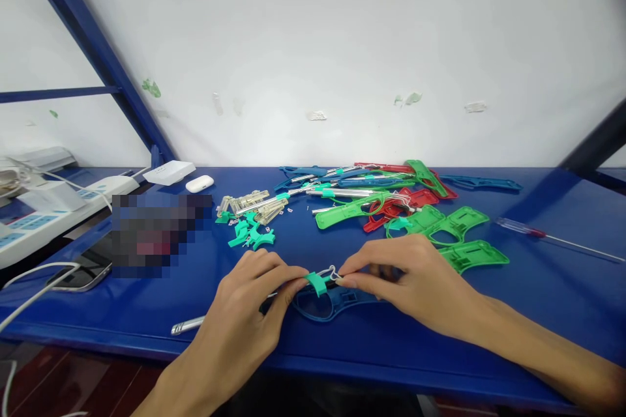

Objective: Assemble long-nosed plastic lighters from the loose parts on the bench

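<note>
My left hand (249,303) pinches a small teal plastic clip (317,283) with thumb and fingers closed. Facing it, my right hand (401,280) is closed too, pinching a thin wire spring (331,272) at the clip. Both hands rest over a blue plastic toy-gun shell (337,303) lying flat near the front of the blue table (538,287). A metal rod (188,325) pokes out from under my left hand.
Behind my hands lie several green (454,234), red (396,205) and blue shells, teal clips (252,234) and metal tubes (254,203). A red-handled screwdriver (548,236) lies at right. A phone (85,270), earbud case (199,183), white box and power strips sit at left.
</note>
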Motion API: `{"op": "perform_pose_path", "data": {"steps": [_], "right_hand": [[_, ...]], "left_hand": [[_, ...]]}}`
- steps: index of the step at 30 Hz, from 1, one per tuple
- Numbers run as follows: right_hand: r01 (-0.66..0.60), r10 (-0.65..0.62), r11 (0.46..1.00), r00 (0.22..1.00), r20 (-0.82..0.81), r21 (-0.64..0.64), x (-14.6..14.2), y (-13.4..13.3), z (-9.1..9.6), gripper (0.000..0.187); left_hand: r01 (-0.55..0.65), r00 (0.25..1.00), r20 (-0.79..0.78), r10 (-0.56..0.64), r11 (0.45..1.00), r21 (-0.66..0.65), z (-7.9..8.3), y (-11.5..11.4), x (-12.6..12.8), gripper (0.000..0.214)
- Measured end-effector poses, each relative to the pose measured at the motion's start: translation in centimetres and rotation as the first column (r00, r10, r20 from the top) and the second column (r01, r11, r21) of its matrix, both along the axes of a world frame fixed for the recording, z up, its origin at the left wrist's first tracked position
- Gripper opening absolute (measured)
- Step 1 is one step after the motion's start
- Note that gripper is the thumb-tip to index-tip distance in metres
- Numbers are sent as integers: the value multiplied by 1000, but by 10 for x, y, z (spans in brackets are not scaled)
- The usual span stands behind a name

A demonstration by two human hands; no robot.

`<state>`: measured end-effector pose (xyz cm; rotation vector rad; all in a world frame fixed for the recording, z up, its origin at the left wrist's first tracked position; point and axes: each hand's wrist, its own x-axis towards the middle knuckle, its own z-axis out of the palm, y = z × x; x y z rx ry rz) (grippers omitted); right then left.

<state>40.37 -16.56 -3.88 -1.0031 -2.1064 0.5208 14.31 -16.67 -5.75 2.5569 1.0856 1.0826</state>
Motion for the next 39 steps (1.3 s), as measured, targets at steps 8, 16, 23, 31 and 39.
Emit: {"op": "perform_pose_path", "data": {"steps": [8,16,23,31,39], "right_hand": [[2,-15,991,995,-96,-135,-1,0,1,19],[-40,-6,969,983,-184,-245,-4,-1,-1,11],[-50,-3,959,982,-187,-279,-4,-1,0,11],[-36,-43,936,975,-216,-350,-6,-2,1,12],[-123,-17,884,955,-295,-451,-7,-3,2,16]], "left_hand": [[41,999,-27,-38,992,121,-2,2,2,19],[93,994,-77,-83,984,150,-1,3,2,15],[96,988,-136,-73,982,166,-3,1,1,12],[143,974,-194,-113,978,150,-4,1,0,26],[208,969,-175,-173,956,207,1,0,2,20]]}}
